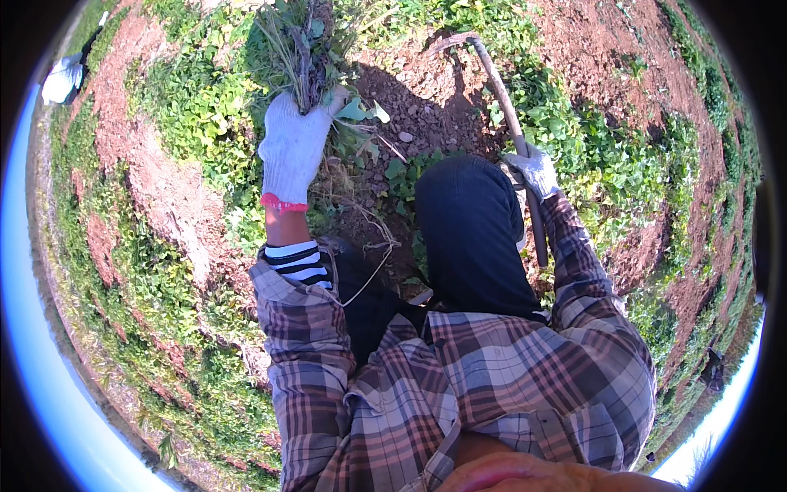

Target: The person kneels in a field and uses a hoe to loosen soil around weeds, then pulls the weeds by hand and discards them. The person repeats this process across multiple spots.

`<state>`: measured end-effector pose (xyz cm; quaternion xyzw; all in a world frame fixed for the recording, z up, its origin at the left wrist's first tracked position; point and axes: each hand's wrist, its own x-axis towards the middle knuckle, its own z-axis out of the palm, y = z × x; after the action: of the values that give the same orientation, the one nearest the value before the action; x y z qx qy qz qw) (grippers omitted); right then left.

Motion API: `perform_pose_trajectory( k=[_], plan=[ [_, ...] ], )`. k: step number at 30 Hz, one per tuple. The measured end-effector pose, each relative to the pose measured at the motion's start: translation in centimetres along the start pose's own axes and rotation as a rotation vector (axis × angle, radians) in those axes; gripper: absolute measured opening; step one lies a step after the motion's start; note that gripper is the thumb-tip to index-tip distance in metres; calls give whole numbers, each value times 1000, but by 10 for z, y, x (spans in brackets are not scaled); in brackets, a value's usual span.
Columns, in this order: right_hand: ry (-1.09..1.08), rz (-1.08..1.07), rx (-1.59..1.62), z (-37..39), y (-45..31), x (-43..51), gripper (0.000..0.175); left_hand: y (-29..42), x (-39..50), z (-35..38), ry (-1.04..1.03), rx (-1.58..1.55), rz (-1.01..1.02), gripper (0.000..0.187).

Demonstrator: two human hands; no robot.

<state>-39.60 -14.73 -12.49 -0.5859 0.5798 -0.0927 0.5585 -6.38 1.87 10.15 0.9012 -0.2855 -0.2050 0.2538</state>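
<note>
My left hand [299, 138], in a white knit glove with a red cuff edge, grips a thick bundle of pulled weeds and stems [304, 55] at the upper left of centre. Long grass blades and leaves spread out above the fist, and a few broad leaves hang at its right. My right hand [533, 169], also gloved, is closed round the wooden handle of a hoe [501, 92]. The hoe's narrow metal head [455, 42] rests at or near the soil at top centre; its exact contact cannot be told. My dark-clad knee lies between the hands.
Loose reddish soil [412, 104] with small stones lies before my knee. Rows of low leafy vines [578, 135] run on both sides, with bare earth strips [178, 209] between. Another person [64, 77] in a light top is at the far upper left.
</note>
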Motion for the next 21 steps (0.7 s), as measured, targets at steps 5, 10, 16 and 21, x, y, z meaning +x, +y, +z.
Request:
perform_pose_trajectory(
  k=[5, 10, 16, 21],
  plan=[
    [108, -35, 182, -2, -16, -15, 30, -19, 12, 7, 89, -68, 19, 79],
    [8, -85, 288, -3, -30, -8, 33, -14, 8, 4, 90, -109, -81, 74],
    [-249, 19, -363, -3, 41, 4, 50, -29, 9, -27, 288, -272, 20, 56],
    [-126, -13, -573, -3, 45, -15, 62, -30, 1, -42, 395, -214, -3, 64]
  ],
)
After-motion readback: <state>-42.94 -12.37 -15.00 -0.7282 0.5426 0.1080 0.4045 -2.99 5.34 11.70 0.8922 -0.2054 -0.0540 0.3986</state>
